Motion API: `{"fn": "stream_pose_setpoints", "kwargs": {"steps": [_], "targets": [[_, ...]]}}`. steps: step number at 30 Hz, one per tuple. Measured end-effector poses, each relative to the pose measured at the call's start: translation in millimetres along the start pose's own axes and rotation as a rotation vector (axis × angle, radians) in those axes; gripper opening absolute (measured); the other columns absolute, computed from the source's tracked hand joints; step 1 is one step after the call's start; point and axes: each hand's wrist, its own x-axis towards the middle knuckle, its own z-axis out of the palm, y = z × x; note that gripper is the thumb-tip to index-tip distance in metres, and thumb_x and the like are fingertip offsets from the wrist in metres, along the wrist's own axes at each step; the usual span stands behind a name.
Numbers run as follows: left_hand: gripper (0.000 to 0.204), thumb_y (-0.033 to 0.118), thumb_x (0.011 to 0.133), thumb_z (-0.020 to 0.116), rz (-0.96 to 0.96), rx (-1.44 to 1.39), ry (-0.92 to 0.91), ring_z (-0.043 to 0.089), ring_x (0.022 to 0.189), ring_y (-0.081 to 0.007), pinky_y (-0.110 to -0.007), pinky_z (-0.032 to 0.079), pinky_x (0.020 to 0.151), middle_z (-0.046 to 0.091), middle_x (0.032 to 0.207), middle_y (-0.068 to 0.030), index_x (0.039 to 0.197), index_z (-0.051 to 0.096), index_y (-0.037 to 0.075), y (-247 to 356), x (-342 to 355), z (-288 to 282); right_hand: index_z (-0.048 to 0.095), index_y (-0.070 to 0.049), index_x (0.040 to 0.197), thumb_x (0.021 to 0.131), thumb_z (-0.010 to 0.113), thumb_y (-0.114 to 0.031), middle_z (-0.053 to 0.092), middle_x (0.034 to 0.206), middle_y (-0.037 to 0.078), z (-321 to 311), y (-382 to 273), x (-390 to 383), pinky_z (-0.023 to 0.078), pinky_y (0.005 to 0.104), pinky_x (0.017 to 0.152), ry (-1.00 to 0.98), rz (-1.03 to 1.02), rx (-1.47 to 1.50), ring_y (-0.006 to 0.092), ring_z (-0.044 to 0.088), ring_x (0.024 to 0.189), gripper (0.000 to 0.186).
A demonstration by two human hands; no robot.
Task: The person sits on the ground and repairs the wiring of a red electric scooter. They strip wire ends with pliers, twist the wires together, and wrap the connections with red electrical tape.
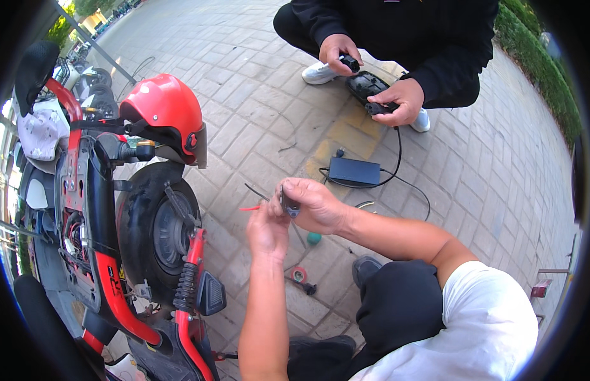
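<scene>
Both hands work close together: the right hand grips a small dark tool, the left hand pinches a red wire, best held steady and taut.

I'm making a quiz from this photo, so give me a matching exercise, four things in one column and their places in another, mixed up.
Things:
1. helmet
2. black box
3. tape roll
4. red wire

Places:
A. on the paving below the person's hands
B. on the scooter's handlebar
C. at the left hand's fingertips
D. on the paving before the crouching co-worker

Pairs: 1-B, 2-D, 3-A, 4-C
</scene>
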Motion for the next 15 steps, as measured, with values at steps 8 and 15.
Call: {"fn": "stream_pose_setpoints", "kwargs": {"steps": [8,15], "targets": [[0.043,0.034,0.092,0.071,0.608,0.719,0.362,0.049,0.087,-0.0154,-0.03,0.045,0.077,0.054,0.106,-0.0053,0.118,0.059,0.003,-9,-2,15,0.038,0.002,0.143,0.105,0.043,-0.047,0.053,0.064,0.003,-38,-13,23,0.043,0.0321,0.071,0.205,-0.116,0.003,0.0152,0.048,0.063,0.062],[0.042,0.027,0.091,0.072,0.653,1.34,-0.14,0.054,0.075,-0.0136,-0.029,0.047,0.068,0.058,0.098,-0.0072,0.117,0.063,-0.005,-2,26,51,0.039,0.003,0.143,0.096,0.061,-0.049,0.056,0.072,0.0,-48,-4,33,0.047,0.0245,0.063,0.407,-0.17,0.009,0.0112,0.057,0.065,0.073]]}}
